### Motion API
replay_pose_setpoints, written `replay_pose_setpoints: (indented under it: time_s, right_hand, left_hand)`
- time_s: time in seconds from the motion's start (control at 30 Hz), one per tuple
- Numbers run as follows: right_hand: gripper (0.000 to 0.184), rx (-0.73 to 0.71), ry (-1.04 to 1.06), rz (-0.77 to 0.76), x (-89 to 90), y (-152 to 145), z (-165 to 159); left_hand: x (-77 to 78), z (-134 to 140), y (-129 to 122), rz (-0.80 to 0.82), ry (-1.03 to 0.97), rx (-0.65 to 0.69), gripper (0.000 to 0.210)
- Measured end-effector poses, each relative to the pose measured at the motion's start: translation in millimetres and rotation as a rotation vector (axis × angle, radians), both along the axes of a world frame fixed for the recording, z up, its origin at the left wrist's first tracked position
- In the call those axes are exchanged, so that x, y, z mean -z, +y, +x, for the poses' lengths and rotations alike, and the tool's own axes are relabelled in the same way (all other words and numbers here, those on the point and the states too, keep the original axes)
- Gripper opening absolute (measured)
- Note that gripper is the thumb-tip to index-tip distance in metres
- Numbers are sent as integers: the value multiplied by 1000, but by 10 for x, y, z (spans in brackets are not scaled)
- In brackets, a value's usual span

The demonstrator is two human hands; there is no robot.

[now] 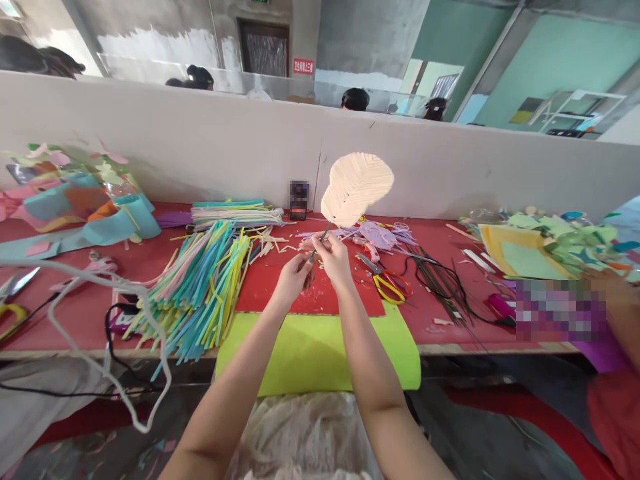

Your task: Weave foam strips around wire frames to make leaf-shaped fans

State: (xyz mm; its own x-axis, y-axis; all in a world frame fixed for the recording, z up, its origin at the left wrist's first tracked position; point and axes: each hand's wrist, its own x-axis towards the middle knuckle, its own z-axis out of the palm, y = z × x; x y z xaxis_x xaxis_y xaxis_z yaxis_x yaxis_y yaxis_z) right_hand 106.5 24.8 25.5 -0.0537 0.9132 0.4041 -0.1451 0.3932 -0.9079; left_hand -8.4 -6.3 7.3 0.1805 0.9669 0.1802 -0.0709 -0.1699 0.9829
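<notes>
A cream leaf shape [356, 187] made of side-by-side fuzzy strips stands up on a thin dark green stem [326, 233]. My right hand [331, 255] pinches this stem just below the leaf. Lower down, my left hand [298, 272] has its fingers closed round the stem's bottom end. Both hands are above a red sheet [270, 293], which lies over a yellow-green sheet [320, 357] hanging past the table's front edge. Small cream scraps [280, 248] are strewn behind my left hand.
Many coloured pipe cleaners [205, 287] lie to the left. On the right are yellow-handled scissors [389, 288], pliers [369, 262], dark wires [443, 283] and a black cable. A phone [299, 200] leans against the white partition [225, 147]. Another person's arm [613, 307] reaches in at far right.
</notes>
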Motion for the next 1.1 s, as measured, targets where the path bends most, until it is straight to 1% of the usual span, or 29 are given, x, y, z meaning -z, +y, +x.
replay_pose_setpoints:
  time_s: [0.17,0.3,0.37,0.5,0.57,0.6,0.67,0.73,0.8,0.93,1.1]
  right_hand:
    - [23,8,-29,-35,9,-60,-3]
    - [24,15,-10,-37,22,-68,-3]
    - [24,19,-6,-42,37,-70,-13]
    - [23,29,-33,-37,79,-88,-25]
    - [26,69,-90,-21,93,-106,-2]
    - [29,112,-136,-9,94,-117,18]
    - [36,232,-247,27,85,-143,67]
    - [40,331,-351,74,61,-172,112]
    - [42,371,-422,113,28,-200,137]
    - [43,368,-480,138,-31,-239,149]
    - [45,277,-481,107,-83,-272,187]
  left_hand:
    - [-6,1,-47,-42,-41,23,22]
    - [23,-4,-49,-43,-19,32,23]
    - [52,-1,-49,-5,23,7,21]
    - [106,10,-54,94,124,-117,17]
    - [117,8,-61,120,142,-144,17]
    - [118,4,-67,125,147,-143,17]
    - [116,-8,-81,120,153,-111,16]
    - [117,-17,-97,98,147,-51,16]
    - [122,-20,-113,67,125,16,17]
    - [121,-30,-128,13,57,109,18]
    - [90,-110,-118,-65,-8,310,25]
